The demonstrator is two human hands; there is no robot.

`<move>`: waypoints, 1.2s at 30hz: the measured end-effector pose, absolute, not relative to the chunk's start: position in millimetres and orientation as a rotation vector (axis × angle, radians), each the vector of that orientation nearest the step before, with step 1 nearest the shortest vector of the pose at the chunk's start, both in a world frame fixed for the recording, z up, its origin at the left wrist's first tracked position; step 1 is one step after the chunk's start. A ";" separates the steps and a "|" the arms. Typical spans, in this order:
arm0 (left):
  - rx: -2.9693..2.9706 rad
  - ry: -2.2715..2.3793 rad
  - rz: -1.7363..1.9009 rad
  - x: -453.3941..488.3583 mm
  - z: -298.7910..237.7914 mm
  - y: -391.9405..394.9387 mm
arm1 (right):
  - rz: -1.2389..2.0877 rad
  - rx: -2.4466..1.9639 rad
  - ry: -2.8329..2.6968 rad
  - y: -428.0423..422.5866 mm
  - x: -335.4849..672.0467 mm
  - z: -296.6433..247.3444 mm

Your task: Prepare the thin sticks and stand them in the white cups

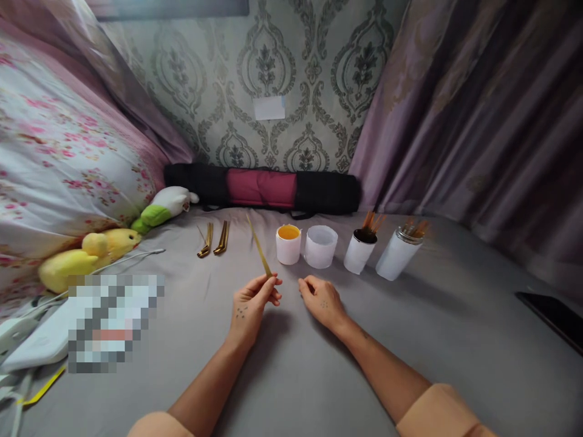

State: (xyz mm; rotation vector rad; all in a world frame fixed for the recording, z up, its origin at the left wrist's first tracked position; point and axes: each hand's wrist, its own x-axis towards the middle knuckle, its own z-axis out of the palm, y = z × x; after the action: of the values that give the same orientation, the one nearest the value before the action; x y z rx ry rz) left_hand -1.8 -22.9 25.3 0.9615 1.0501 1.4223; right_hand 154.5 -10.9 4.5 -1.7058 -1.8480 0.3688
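Note:
In the head view my left hand (257, 297) pinches the lower end of a thin gold-coloured strip (259, 246), which stands up tilted to the left. My right hand (322, 300) is closed, fingers curled, just below the cups; whatever its fingers may hold is hidden. Two small bundles of gold strips, a left one (206, 243) and a right one (222, 238), lie on the grey sheet beyond my left hand. Beyond my right hand are a white-wrapped cup with an orange inside (288, 249) and a translucent white-wrapped cup (320, 252).
To the right, a white-wrapped dark-mouthed cup (357, 258) and a white-wrapped jar (395, 258) hold thin orange-brown sticks. A black and maroon bag (262, 188) lies along the wall. Plush toys (86, 258), a white device (43, 343) and cables are left; a dark phone-like slab (549, 318) lies right.

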 end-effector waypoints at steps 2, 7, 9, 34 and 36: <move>1.036 1.117 1.416 -1.2 27.5 -25.5 | 0.392 -1.694 -1.843 -11.1 154.8 4.8; 1.194 1.223 1.381 -0.6 29.5 -30.1 | 0.433 -1.659 -1.831 -12.1 155.9 4.8; 1.254 1.239 1.372 -1.3 26.8 -30.7 | 0.436 -1.641 -1.828 -12.7 156.4 4.6; 2.279 1.330 1.294 -10.5 5.4 -26.9 | 0.642 -1.396 -1.684 -12.0 156.7 6.8; 2.318 1.336 1.270 -10.5 4.2 -26.7 | 0.695 -1.334 -1.629 -12.6 155.0 9.8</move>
State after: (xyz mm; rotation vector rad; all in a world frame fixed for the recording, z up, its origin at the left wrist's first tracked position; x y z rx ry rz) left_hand -10.5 -26.7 4.2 2.3183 1.3359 1.2699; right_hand 155.0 -12.6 9.8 -1.3342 -1.6288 0.6949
